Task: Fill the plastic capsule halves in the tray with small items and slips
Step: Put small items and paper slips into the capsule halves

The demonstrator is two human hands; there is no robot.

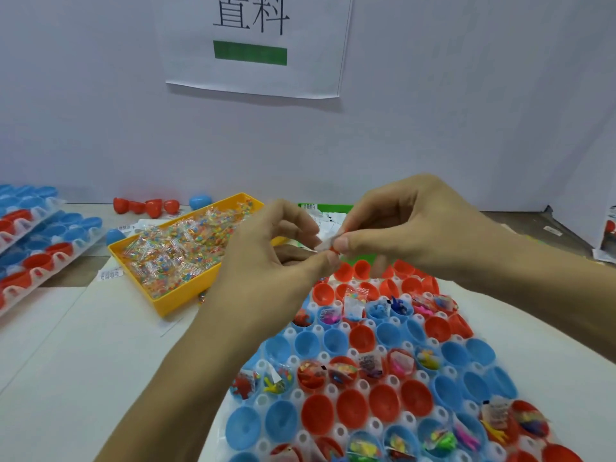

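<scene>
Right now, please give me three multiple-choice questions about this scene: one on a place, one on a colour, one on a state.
1. Where is the yellow bin?
A. left of the capsule tray
B. on top of it
C. right of it

2. Which colours are the capsule halves?
A. green and white
B. red and blue
C. all yellow

3. What are the hands doing?
A. lying flat
B. pinching a small item
C. lifting the bin

Answers: 1 A, it sits leftward on the table. 2 B, only red and blue show. 3 B, left hand and right hand meet on it.

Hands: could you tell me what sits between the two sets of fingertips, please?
In the head view, the left hand and right hand pinch a small white slip between them, above the tray.
</scene>
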